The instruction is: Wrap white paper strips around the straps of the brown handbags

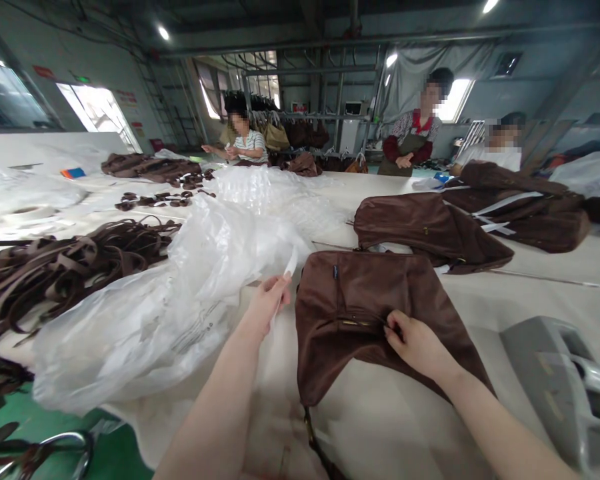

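A brown bag lies flat on the pale table, its zipped pocket facing up. Pinched in my left hand, left of the bag, is a white strip. The fingers of my right hand are closed at the right end of the pocket's zipper; they seem to pinch the zipper pull, mostly hidden by the fingertips. A dark strap hangs from the bag's lower left corner.
Crumpled clear plastic and brown straps cover the left side. More brown bags lie behind, at the right. A grey tape dispenser stands at the right edge. Three people are across the table.
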The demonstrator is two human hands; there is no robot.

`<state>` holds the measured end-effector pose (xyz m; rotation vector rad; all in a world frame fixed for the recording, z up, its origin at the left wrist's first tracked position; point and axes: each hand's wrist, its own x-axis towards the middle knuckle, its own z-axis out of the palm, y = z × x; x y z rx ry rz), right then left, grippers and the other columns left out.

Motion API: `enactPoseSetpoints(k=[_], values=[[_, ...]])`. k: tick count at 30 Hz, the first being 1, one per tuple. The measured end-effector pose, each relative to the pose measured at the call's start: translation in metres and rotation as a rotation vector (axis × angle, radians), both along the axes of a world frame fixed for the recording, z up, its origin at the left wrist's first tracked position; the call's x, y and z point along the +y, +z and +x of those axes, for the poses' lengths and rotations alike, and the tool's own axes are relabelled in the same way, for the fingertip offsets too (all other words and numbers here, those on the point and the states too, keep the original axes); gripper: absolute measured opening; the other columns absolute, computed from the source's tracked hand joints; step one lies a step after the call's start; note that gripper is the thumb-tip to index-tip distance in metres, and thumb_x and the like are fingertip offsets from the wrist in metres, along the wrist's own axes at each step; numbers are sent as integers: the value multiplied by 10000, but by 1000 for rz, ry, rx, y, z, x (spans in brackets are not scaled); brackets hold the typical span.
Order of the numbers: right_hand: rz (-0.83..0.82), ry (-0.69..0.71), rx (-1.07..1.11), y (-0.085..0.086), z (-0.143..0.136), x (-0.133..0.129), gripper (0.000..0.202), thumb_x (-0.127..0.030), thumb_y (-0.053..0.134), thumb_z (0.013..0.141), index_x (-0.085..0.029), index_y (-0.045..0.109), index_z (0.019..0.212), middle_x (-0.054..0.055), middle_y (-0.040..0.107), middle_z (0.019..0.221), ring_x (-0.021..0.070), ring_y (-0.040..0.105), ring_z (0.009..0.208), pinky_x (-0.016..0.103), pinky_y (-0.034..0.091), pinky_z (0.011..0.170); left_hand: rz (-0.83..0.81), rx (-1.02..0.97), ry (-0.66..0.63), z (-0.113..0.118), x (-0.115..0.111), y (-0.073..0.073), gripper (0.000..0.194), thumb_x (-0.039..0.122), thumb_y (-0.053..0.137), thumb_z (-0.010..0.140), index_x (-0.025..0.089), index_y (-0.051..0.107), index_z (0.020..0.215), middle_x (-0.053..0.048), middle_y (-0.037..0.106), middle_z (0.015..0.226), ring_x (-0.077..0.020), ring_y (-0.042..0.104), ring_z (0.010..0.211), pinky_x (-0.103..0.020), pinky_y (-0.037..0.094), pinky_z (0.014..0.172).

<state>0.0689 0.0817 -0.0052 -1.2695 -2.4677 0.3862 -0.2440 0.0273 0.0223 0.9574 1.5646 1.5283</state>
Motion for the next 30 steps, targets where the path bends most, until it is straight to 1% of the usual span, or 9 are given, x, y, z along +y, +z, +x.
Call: enactPoseSetpoints(k=[4,6,10,13,17,21,25,27,30], values=[[-116,25,74,3,4,2,81,-201,438,802,-215,478,871,-7,572,678,162,560,618,278,388,601,-213,241,-169,-13,-8,-9,334,424,797,507,172,589,577,9,543,474,-127,461,429,-221,256,413],[-171,50,88,5,5,0,163,-182,461,773,-214,508,926,-13,590,706,147,554,606,269,409,604,-318,249,-373,-15,-12,-13,293,364,819,460,180,625,577,-7,576,467,-166,520,441,-230,319,424],[-198,101,40,10,6,-6,240,-126,480,705,-209,575,908,-7,609,784,117,528,575,247,412,571,-154,296,-656,-3,-14,-14,261,259,819,443,210,696,668,-25,683,618,-225,624,588,-269,456,549],[-129,127,-39,14,3,-9,230,-97,474,696,-202,603,854,10,611,846,124,550,652,247,415,615,-69,375,-580,7,-10,-17,183,228,764,536,229,710,711,-29,718,750,-250,649,716,-295,474,659],[-100,180,-185,24,-2,-9,166,-129,509,717,-206,612,821,4,597,776,148,558,722,262,404,676,-52,397,-240,7,4,-27,47,246,701,632,212,677,656,-54,678,653,-266,640,687,-309,443,665],[-166,260,-253,35,-12,-9,57,-161,560,694,-195,602,708,5,593,769,147,547,703,265,397,660,-148,530,61,-6,14,-32,117,264,682,668,210,604,600,-53,592,554,-272,620,702,-307,404,689],[-228,253,-59,26,-26,-11,56,-151,538,716,-185,579,734,1,576,773,121,517,647,241,401,605,-37,553,295,-9,12,-22,263,414,728,641,204,569,650,-32,554,586,-245,589,707,-279,394,646],[-267,192,100,13,-30,-12,56,-202,512,774,-184,561,753,-12,548,709,112,483,597,234,390,552,56,450,296,-3,6,-12,348,506,714,643,188,587,703,-29,552,607,-201,559,643,-256,384,577],[-384,134,335,-1,-27,-16,108,-287,515,812,-183,535,790,-19,542,714,93,458,557,215,386,505,128,45,9,8,-6,6,492,647,516,754,162,591,788,2,502,540,-92,381,404,-218,267,391]])
